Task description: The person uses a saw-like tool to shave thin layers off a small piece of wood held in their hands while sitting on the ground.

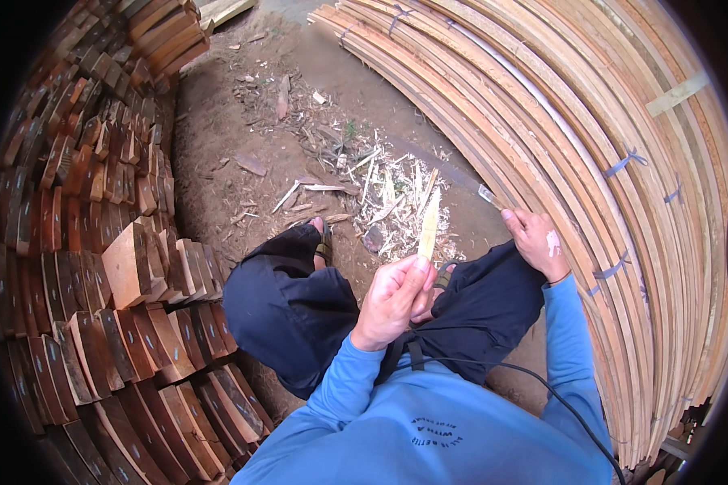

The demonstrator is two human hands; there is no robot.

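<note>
My left hand (392, 303) is closed on a flat, pale wooden stick (430, 222) held upright over my lap, its upper end tapering to a point. By my right knee, my right hand (535, 242) is wrapped round the handle of a long knife. The knife's blade (441, 164) reaches forward and left, dark against the ground, with a bright patch close to the handle. A gap separates blade and stick. Pale wood shavings (392, 194) lie heaped on the ground beyond the stick, around my feet.
Stacked cut boards (137, 267) rise on the left. Long wooden strips (534, 105), bundled with blue-grey ties, curve along the right side close to my right arm. Bark scraps (283, 97) litter the bare earth ahead. A black cable (542, 380) crosses my blue shirt.
</note>
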